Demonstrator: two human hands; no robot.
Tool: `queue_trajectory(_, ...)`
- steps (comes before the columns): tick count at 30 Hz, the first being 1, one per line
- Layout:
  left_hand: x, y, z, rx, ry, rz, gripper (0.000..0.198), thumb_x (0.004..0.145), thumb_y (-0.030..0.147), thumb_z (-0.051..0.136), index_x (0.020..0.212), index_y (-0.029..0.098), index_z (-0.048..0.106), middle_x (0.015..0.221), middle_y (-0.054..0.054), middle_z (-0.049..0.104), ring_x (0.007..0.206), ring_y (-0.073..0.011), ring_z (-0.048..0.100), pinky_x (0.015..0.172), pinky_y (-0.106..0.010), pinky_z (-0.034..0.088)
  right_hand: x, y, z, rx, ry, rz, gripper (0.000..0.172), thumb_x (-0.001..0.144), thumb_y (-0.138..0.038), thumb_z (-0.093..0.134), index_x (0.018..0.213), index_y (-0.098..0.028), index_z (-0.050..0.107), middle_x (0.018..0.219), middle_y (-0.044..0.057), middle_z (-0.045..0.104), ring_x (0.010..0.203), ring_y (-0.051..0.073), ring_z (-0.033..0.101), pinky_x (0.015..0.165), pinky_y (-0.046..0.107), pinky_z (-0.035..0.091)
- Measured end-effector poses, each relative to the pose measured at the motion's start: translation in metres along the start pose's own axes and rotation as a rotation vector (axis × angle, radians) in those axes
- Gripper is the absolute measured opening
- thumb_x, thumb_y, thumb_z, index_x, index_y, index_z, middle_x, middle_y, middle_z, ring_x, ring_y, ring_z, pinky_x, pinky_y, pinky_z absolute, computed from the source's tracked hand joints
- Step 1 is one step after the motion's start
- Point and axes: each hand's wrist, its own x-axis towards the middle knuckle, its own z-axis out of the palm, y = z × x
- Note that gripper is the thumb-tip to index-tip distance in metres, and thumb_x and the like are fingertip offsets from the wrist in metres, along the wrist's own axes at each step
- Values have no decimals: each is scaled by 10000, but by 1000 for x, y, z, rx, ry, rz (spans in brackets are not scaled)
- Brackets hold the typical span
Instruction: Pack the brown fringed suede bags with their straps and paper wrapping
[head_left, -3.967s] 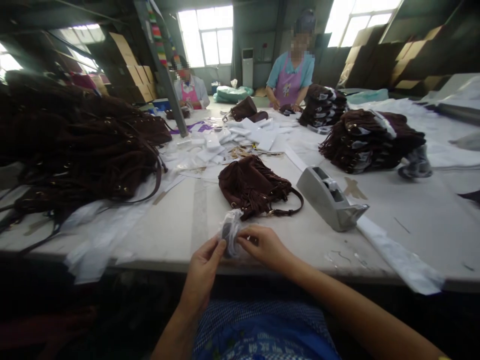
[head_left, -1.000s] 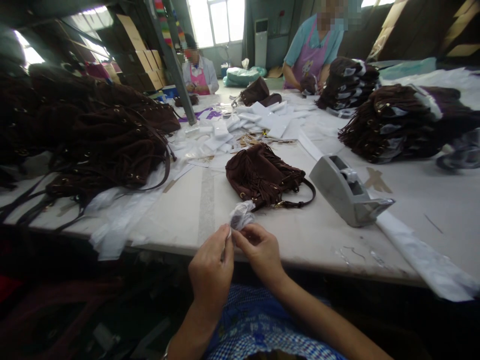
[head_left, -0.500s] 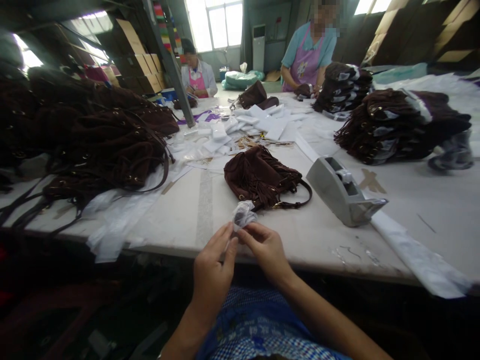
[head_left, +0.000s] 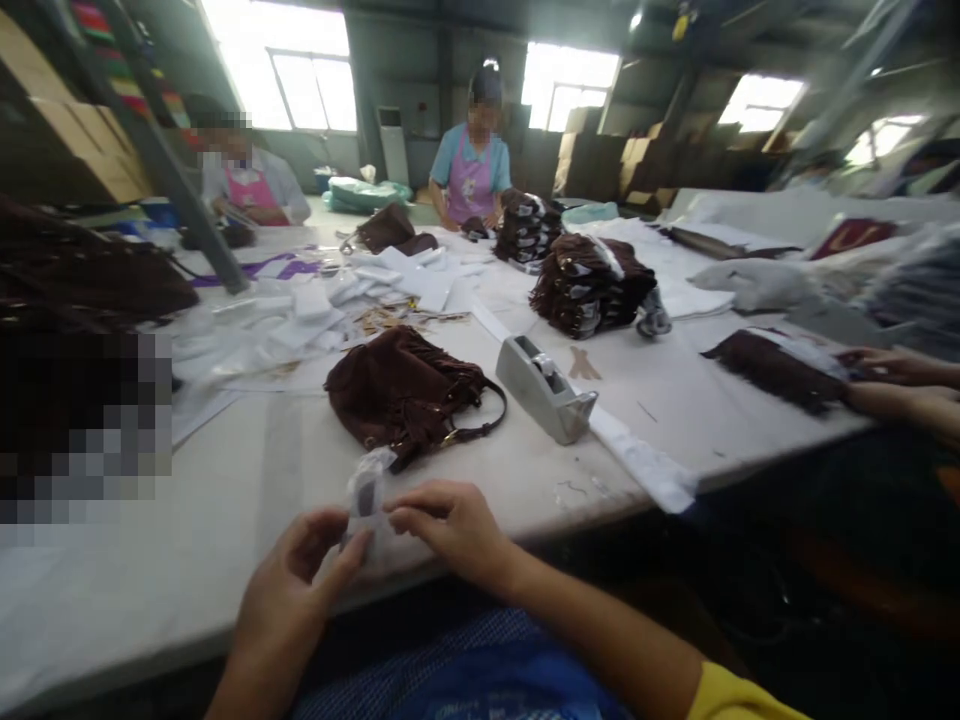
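Observation:
Over the table's front edge, my left hand pinches a small piece of translucent white wrapping between thumb and fingers. Something dark shows through it, too unclear to name. My right hand is closed with its fingertips at the right side of that same wrapping. Just beyond lies a dark brown fringed handbag, its handle loop pointing right. The wrapping's upper end comes close to the bag's lower edge; whether the two are joined I cannot tell. A grey tape dispenser stands to the right of the bag.
Stacked brown fringed bags lie beyond the dispenser, more brown bags at left. White sheets cover the middle. A metal post rises at left. Another person's hands hold a brown bag at right; two people work opposite.
My view has swung right, bringing another person's hands and a bag into sight. The wrapping now stands more upright, and my hands have spread slightly apart around it.

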Motion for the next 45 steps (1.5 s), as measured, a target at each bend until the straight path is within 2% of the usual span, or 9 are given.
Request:
queue_trajectory(6,8,-9,3,63,12,-57,567,582,563,818,1007,235,634,1089,-46,689,1165,-325,602,1081,-492,436,11,-16,-155,-699,600,-289,271,906,-385,621,1134,-286,729,1286,70,635,1243,262,528,1130,429,340)
queue_trajectory(9,8,-15,6,57,13,-72,563,593,584,798,999,235,626,1079,-42,686,1161,-329,603,1097,-518,415,19,-12,-224,-765,671,-84,271,831,-434,686,969,-219,777,1379,108,570,1346,315,424,1176,476,228)
queue_trajectory(12,8,-21,8,62,6,-92,602,555,601,809,995,231,633,1066,-42,689,1138,-343,614,1087,-534,422,25,-4,-256,-548,544,195,339,787,-530,702,774,-201,785,1245,130,663,1282,340,501,1138,495,265)
queue_trajectory(18,16,-32,3,29,-6,-128,620,531,585,832,1002,228,645,1047,-36,699,1136,-334,618,1068,-489,457,28,-7,-255,-259,403,296,415,691,-555,777,786,-151,782,1263,197,647,1169,332,597,953,487,468)
queue_trajectory(27,15,-29,3,47,12,-147,669,493,604,837,1008,216,657,1083,-56,701,1165,-354,600,1104,-525,411,-4,-38,-243,-94,556,299,356,687,-471,820,875,-169,794,1148,129,713,1107,263,623,949,365,483)
queue_trajectory(33,16,-26,3,50,-8,-189,679,471,589,852,1007,219,662,1055,-52,708,1139,-352,614,1089,-519,426,-27,-14,-240,88,565,462,365,658,-458,850,871,-171,780,1015,98,741,772,144,676,690,234,553)
queue_trajectory(39,18,-27,5,-74,34,-211,673,473,552,872,1019,228,650,1096,-40,697,1177,-325,597,1099,-480,423,-24,13,-238,-110,685,340,466,611,-533,850,815,-124,763,728,69,717,590,113,603,564,220,502)
queue_trajectory(42,19,-29,8,-144,56,-184,625,504,508,881,1012,232,646,1091,-28,694,1148,-291,615,1067,-431,456,-30,14,-218,-194,688,271,435,666,-530,817,818,-126,757,691,52,706,572,110,584,555,222,481)
queue_trajectory(45,16,-28,13,-189,39,-104,551,556,460,880,990,225,636,1032,-17,695,1085,-240,640,990,-344,503,-37,5,-173,-230,491,189,377,777,-509,743,872,-144,759,722,51,713,586,119,601,571,233,493)
